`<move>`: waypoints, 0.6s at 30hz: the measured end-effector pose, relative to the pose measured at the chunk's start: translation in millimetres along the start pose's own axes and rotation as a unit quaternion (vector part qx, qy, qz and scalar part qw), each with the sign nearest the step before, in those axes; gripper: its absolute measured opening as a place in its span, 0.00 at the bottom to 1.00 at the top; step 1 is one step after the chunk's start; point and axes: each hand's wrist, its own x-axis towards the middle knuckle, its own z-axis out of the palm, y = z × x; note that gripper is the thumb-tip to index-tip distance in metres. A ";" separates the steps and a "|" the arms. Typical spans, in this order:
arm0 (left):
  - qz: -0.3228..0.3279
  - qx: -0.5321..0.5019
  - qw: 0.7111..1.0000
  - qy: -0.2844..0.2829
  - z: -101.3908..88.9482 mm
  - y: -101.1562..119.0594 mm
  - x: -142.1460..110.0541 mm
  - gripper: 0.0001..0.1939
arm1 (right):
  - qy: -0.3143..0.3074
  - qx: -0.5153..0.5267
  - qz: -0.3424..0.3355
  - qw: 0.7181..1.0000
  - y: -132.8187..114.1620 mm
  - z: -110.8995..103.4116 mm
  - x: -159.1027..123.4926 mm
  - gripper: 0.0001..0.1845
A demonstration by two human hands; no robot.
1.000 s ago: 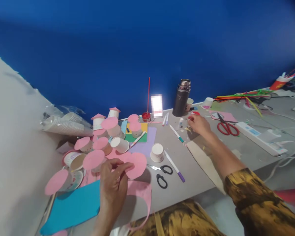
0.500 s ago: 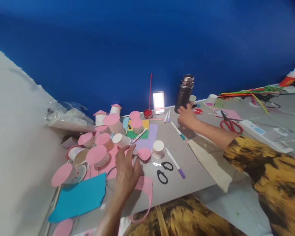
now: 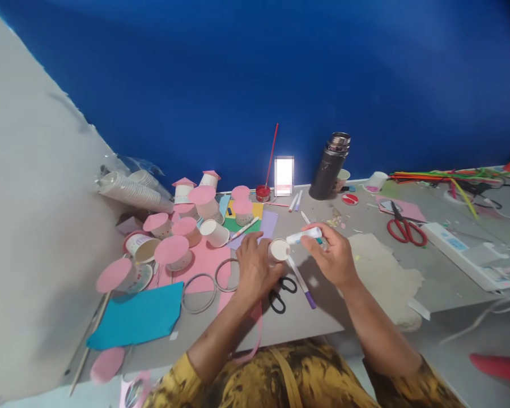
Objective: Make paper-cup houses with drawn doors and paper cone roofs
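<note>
While the left hand [image 3: 255,266] curls round a white paper cup [image 3: 280,249], the right hand [image 3: 335,258] pinches a glue stick [image 3: 304,236] between thumb and fingers. Both hands are mostly closed, each snug on its own thing. The cup is in front of the person, with a round end facing up that looks like its closed bottom. The tip of the glue stick is right by the edge of that end, but I cannot tell if it touches.

It looks like a gluing step. To do it well, the left hand should hold firm but not squeeze, since paper cups can squash. The glue should go on with a light rub along the edge, turning the cup bit by bit. Black-handled scissors [image 3: 282,285] lie on the counter [image 3: 316,326] close by, so the wrists should keep off them.

At the left, a clear bag [image 3: 141,165] holds stacked paper cups [image 3: 136,192], one inside the next. Near the pink-topped cups [image 3: 172,250], a printed cup [image 3: 136,243] lies tipped over, and I see nothing inside. A red stick [image 3: 272,153] pokes up at a small red pot [image 3: 263,194]. What is in the dark flask [image 3: 327,170] cannot be seen.
</note>
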 end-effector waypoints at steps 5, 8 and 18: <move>0.067 -0.093 0.991 -0.072 -17.4 11.2 -5.9 0.18 | -0.101 -0.060 -0.200 0.973 -29.2 -4.0 4.9 0.08; 0.088 -0.160 0.979 -0.087 -22.4 11.6 -9.8 0.21 | -0.127 -0.098 -0.191 0.968 -31.3 -3.4 11.4 0.08; 0.034 -0.245 0.964 -0.097 -29.0 6.1 -25.3 0.25 | -0.103 -0.062 -0.127 0.985 -31.8 -17.9 10.5 0.05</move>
